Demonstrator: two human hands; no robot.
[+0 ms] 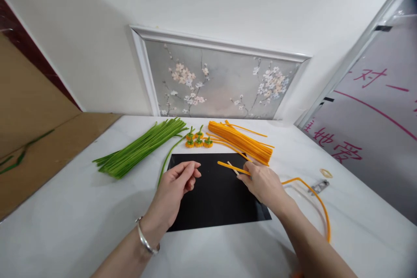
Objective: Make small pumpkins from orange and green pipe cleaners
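My right hand (263, 182) is closed on an orange pipe cleaner (321, 204) and a thin pale stick (233, 168), over the right part of a black mat (218, 200). The pipe cleaner's short end points left from the fingers; its long part loops out right behind the wrist. My left hand (177, 182), with a silver bangle on the wrist, is closed with curled fingers over the mat's left part; whether anything small is between its fingertips cannot be made out. Past the mat stand several small orange-and-green pieces (198, 142).
A green pipe cleaner bundle (140, 147) lies at left, an orange bundle (243, 139) at right. A metal clipper (319, 187) and a small yellowish loop (325, 173) lie far right. Cardboard (65, 147) stands at left, a written-on whiteboard (374, 117) at right.
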